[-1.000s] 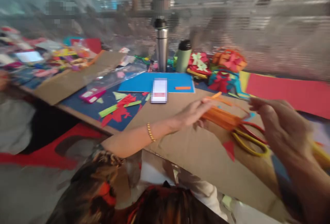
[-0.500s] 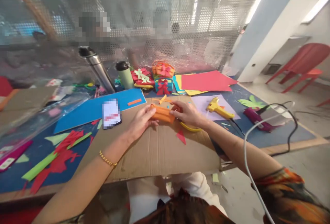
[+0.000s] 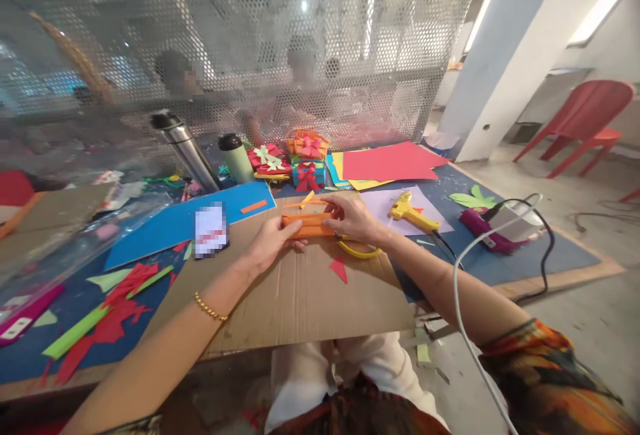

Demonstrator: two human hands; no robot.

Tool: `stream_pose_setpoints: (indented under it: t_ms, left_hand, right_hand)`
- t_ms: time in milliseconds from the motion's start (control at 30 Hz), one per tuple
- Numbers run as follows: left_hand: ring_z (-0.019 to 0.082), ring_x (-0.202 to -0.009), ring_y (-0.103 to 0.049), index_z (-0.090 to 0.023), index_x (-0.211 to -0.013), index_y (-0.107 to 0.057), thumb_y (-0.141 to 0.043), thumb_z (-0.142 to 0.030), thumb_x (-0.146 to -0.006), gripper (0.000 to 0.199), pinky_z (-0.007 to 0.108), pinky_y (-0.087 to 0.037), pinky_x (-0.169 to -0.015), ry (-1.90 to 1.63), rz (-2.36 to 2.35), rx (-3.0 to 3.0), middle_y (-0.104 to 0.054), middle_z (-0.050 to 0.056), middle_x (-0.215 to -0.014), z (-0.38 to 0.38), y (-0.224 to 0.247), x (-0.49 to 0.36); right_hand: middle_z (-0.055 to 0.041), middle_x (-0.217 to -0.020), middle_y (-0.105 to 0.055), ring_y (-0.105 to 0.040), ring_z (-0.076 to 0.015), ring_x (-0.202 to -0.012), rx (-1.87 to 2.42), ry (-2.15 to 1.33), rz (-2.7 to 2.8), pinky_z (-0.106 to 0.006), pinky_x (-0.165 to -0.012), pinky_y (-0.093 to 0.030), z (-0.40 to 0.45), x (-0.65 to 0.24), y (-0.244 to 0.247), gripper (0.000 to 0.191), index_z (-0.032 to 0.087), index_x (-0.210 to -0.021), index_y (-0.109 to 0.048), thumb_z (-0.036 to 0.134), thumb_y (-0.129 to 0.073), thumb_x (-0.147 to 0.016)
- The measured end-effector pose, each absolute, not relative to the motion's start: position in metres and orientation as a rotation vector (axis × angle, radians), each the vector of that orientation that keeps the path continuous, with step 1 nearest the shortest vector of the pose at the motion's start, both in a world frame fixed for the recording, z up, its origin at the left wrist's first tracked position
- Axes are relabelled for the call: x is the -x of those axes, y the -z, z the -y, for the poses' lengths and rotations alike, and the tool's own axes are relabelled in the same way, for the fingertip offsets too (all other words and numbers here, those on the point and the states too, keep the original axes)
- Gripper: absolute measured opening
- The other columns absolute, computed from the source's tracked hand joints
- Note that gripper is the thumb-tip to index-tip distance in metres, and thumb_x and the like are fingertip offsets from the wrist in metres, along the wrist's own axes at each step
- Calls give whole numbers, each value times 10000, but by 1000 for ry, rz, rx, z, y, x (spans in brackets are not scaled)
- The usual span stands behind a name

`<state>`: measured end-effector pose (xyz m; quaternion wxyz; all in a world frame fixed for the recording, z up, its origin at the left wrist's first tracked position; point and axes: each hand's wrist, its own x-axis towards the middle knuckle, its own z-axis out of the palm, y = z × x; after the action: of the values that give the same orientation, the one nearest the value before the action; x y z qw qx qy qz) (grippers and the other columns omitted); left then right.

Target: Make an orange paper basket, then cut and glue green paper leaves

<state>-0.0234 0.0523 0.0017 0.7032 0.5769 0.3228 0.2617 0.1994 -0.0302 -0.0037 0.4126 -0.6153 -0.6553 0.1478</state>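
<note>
An orange paper box (image 3: 311, 225) is held above the cardboard sheet (image 3: 280, 295), between my two hands. My left hand (image 3: 274, 240) grips its left end, thumb on the near side. My right hand (image 3: 353, 218) has its fingers closed round the right end. Just behind the box lies a small yellow-orange strip (image 3: 307, 199). A yellow curved strip (image 3: 360, 250) rests below my right hand, and a red paper scrap (image 3: 339, 269) lies nearer on the cardboard.
A yellow glue gun (image 3: 414, 213) lies on lilac paper at the right, near a purple power strip (image 3: 483, 229) with cables. Finished-looking paper boxes (image 3: 307, 171), a green bottle (image 3: 237, 160) and a steel flask (image 3: 187, 151) stand behind. A phone (image 3: 210, 229) lies left.
The orange box has been turned so its long side lies more level, with both hands still on it. The whole view has shifted slightly.
</note>
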Motion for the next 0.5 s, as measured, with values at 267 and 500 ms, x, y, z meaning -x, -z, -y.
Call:
stream_pose_setpoints:
  t_ms: [267, 500]
  left_hand:
    - [128, -595, -731, -73, -1090, -694, -744, -33, -937, 166, 251, -636, -613, -622, -709, -1219, -797, 96, -895, -65, -13, 1]
    - [133, -620, -725, -72, -1032, -695, -709, -46, -969, 70, 227, -582, -554, -696, -776, -1310, -777, 91, -866, -96, -23, -33]
  right_hand:
    - [-112, -1129, -768, -709, -189, -803, 1558, -269, 1563, -367, -811, -622, 8, -217, 11, 551, 170, -1351, -726, 219, -792, -806]
    - [-161, -1301, -713, -745, -240, -912, 1588, -135, 1410, -474, -917, -638, 13, -256, 5, 436, 196, -1303, -732, 378, -732, -906]
